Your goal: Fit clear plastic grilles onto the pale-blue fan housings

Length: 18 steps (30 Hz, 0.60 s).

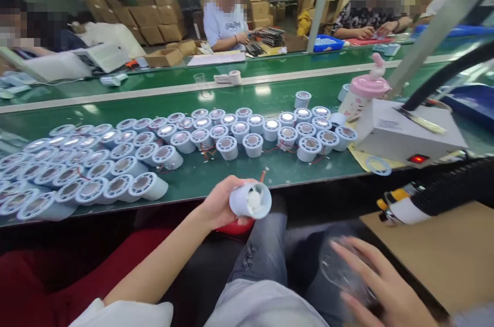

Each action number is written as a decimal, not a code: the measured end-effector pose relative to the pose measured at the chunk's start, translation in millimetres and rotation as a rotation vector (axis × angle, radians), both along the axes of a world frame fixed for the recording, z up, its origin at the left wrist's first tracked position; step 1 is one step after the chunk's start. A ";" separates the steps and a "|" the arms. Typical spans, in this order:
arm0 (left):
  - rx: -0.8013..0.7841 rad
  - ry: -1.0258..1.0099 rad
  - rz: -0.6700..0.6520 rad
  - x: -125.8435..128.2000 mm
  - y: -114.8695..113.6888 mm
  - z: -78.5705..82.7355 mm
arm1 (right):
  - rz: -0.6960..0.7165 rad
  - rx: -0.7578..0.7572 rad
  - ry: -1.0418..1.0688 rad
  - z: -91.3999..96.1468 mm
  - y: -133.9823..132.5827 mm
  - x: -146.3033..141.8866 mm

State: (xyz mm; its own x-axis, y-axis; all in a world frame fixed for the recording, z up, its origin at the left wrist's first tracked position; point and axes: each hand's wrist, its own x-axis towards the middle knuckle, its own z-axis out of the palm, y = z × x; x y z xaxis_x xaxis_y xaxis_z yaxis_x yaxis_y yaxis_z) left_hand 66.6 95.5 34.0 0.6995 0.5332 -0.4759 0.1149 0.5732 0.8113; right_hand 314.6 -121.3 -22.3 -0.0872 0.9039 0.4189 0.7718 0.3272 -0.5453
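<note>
My left hand point(226, 201) is closed around a light blue cylindrical housing point(240, 200) over my lap. The housing's open end faces me and shows a white part inside; a short red wire sticks up behind it. At the lower right, my right hand point(380, 280) is smeared by motion, its fingers curved around a clear plastic cup-like piece point(335, 268). Many similar blue housings point(252, 145) stand in rows on the green bench point(200, 175), several with red wires trailing. Those at the left lean or look tilted.
A grey box with a lit red switch point(419, 159) and a brush point(422, 120) on top stands at the right. Beside it are a pink-lidded cup point(368, 88) and a blue ring point(378, 165). A black hose point(447, 193) lies above cardboard point(436, 250). Co-workers sit across the bench.
</note>
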 end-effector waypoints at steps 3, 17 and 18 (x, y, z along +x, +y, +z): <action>0.025 0.080 -0.429 42.9 -13.7 -13.0 | -0.114 0.020 -0.186 5.5 20.4 -21.3; 1.012 -0.018 -0.472 84.7 -40.5 -35.3 | -0.311 -0.329 0.406 16.9 20.0 -16.7; 1.013 -0.033 -0.463 84.7 -39.4 -38.9 | -0.317 -0.326 0.429 16.7 20.7 -17.6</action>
State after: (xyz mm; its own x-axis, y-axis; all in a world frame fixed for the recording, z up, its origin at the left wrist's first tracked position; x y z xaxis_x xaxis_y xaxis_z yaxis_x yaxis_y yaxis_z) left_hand 151.3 56.0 -4.9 0.9355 0.3491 0.0539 0.1162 -0.4481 0.8864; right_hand 296.9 -100.6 -5.6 0.3216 0.9452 0.0557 0.4938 -0.1173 -0.8616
